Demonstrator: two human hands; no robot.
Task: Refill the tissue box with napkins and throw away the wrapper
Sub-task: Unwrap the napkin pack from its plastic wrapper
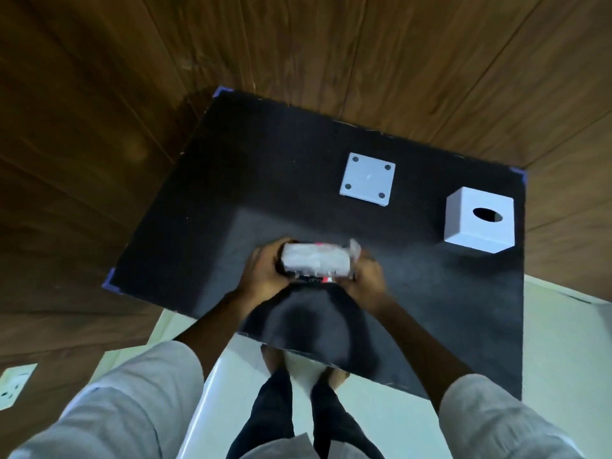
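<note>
A pack of white napkins point(316, 262) in a clear plastic wrapper with red and black print is held over the near middle of the black table point(231, 180). My left hand point(265, 273) grips its left end and my right hand point(366, 279) grips its right end, where a bit of wrapper sticks up. The white cube tissue box point(478, 220) stands at the right of the table, its oval opening facing up and towards me. Its flat white base plate point(368, 178) with four dark round feet lies apart from it, further back.
The table stands against a dark wooden wall, with blue tape at its corners. A light tiled floor and my feet show below the near edge. A white wall socket point(15, 385) sits at the lower left.
</note>
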